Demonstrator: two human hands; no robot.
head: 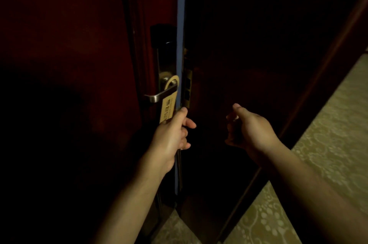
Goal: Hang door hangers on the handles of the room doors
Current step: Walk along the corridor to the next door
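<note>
The door hanger (167,109) has its loop over the handle (157,96) of the red door (59,44), its lower end pinched by the left hand (171,134), with the right hand (249,130) loosely curled and empty nearby, so hanging looks nearly done and next comes letting go.

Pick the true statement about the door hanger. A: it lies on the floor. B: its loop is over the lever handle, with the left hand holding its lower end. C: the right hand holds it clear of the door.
B: the door hanger is looped over the lever handle and the left hand pinches its lower end; the right hand holds nothing.
</note>
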